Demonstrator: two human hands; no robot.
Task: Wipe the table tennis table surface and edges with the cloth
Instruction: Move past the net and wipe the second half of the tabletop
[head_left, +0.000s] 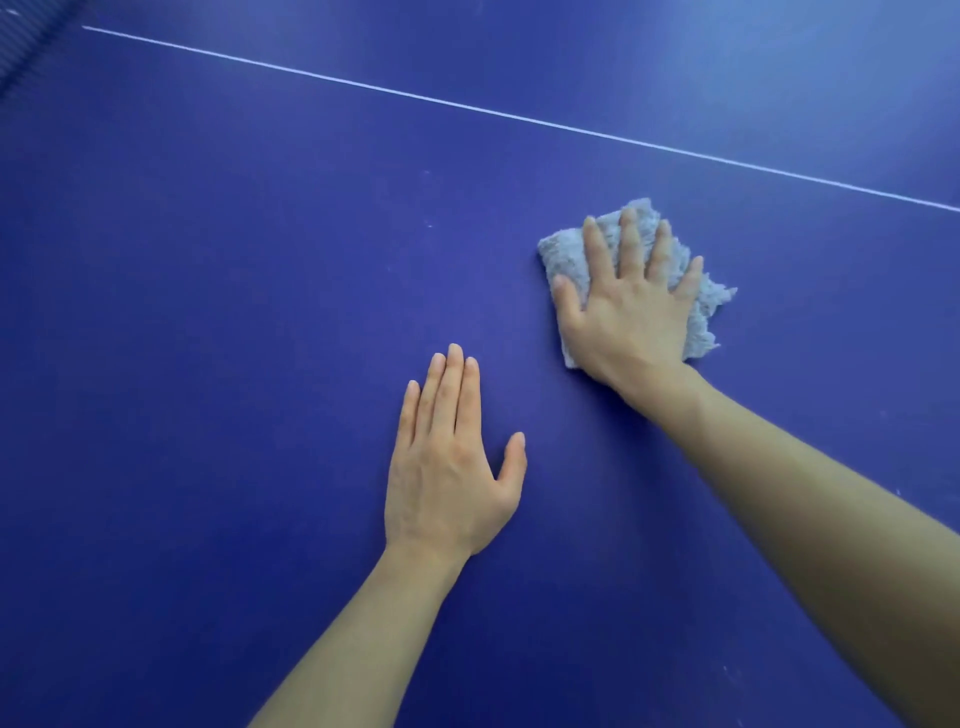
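Note:
The blue table tennis table fills the whole view. A fluffy grey cloth lies folded on it, right of centre. My right hand presses flat on top of the cloth with fingers spread, covering most of it. My left hand rests palm down on the bare table surface below and to the left of the cloth, fingers together, holding nothing.
A thin white line runs diagonally across the table from upper left to right. The dark net shows at the top left corner. Small pale specks dot the surface near the centre.

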